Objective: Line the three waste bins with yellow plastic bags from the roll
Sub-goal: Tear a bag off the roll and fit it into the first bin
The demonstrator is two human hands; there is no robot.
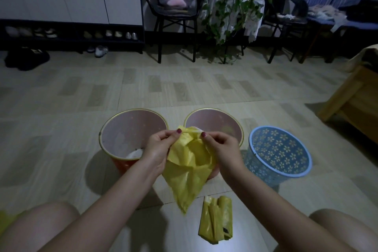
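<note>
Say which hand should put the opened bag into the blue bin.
Right, probably. The blue bin stands on the right, just beyond the right hand. Both hands pinch the yellow bag, but the left hand would have to cross over the bag.

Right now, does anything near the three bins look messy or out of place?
Only small things. The left bin already holds something white at its bottom, so it is not empty for lining. The bag roll lies loosely unrolled on the floor. Both hands pinch one yellow bag.
</note>
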